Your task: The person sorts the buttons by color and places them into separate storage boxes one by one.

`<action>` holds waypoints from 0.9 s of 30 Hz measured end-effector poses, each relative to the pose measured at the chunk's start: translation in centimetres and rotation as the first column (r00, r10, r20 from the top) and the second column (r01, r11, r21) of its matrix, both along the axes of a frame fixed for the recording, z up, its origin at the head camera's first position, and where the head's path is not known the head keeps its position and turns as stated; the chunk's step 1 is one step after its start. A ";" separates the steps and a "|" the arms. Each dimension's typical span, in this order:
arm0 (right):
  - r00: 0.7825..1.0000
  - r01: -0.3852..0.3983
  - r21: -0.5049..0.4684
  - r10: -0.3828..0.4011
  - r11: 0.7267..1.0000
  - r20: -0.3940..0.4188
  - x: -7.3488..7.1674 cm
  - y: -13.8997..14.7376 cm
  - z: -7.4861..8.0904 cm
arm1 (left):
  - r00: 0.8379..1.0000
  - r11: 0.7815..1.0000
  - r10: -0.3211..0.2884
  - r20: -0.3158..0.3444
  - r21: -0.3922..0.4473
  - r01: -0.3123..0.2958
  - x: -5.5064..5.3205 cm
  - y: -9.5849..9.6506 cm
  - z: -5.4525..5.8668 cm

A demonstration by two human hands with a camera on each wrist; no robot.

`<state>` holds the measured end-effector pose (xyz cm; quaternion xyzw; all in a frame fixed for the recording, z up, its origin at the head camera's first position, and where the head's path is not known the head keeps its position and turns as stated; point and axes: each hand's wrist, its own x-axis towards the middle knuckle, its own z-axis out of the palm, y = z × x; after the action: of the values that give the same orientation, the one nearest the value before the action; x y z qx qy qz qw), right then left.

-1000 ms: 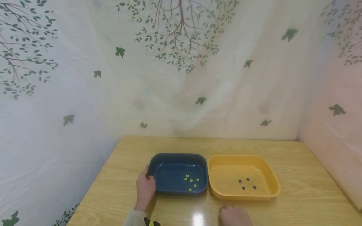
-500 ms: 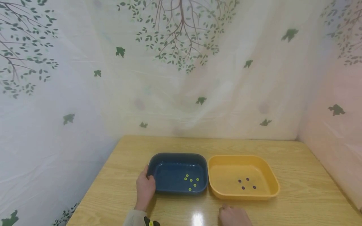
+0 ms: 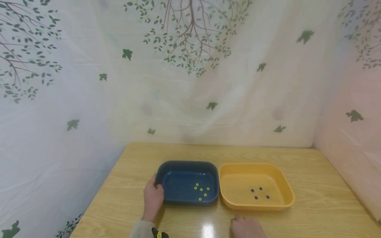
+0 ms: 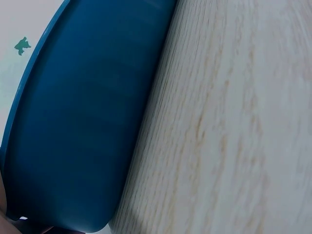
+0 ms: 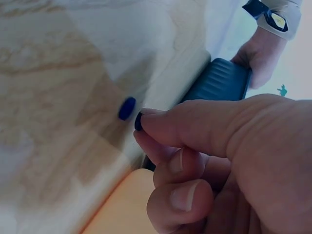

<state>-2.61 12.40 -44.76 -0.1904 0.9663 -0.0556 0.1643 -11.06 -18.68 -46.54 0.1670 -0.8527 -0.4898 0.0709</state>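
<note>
My left hand [image 3: 153, 197] holds the left end of a dark blue plastic tray [image 3: 172, 190], thumb at the rim. Several small yellow discs [image 3: 201, 189] lie on that tray's floor, towards its right side. In the left wrist view the tray's outer wall [image 4: 92, 112] fills the left part. My right hand [image 3: 247, 228] is low in the head view, in front of a yellow tray [image 3: 238, 180]. Between thumb and forefinger it pinches a small dark blue disc [image 5: 138, 122], seen edge-on. Another blue disc [image 5: 127, 108] shows just beyond the fingertips, against the table surface.
The yellow tray stands close beside the blue one, with several dark purple discs [image 3: 256, 197] inside. Both trays rest on a light wooden table [image 3: 321, 185]. A pale cloth [image 3: 178, 109] printed with leaves and branches hangs behind and at both sides.
</note>
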 end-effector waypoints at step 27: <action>0.940 0.085 -0.079 -0.106 0.993 -0.325 -2.8 2.2 6.9 | 0.999 1.000 -0.007 -0.033 -0.018 0.007 0.2 0.0 0.1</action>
<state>-5.39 14.58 -37.87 -0.1549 0.9860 -0.0617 -0.0082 -10.88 -18.70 -46.41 0.1552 -0.8564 -0.4850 0.0849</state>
